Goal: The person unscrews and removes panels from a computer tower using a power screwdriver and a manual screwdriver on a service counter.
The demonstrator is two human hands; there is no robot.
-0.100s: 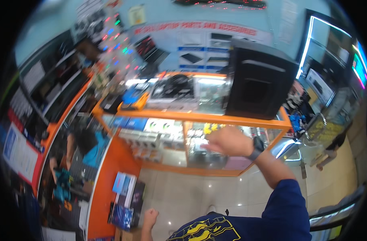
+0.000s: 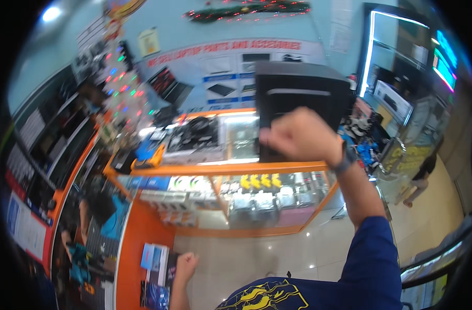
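My right hand (image 2: 300,135), slightly blurred, is raised with its fingers curled into a loose fist; nothing shows in it. A dark watch (image 2: 344,157) is on that wrist. Behind the fist stands a black computer tower case (image 2: 303,85) on the orange-framed glass counter (image 2: 241,168); the hand covers part of its front. I cannot tell whether the hand touches it. Low down, my left hand (image 2: 186,265) is also closed, with nothing visible in it, beside the boxes (image 2: 154,258) stacked against the orange counter side.
On the counter lie a yellow and blue device (image 2: 150,155) and a tray of black parts (image 2: 194,134). Boxed goods fill the shelves below. At the left a person's arms (image 2: 83,222) show by the glass display. A lit white tree (image 2: 125,93) stands behind. Another person (image 2: 422,178) is far right.
My right hand has risen from before the counter's glass front to before the tower case. My left hand has come up a little. The whole view has shifted, and the counter appears further left.
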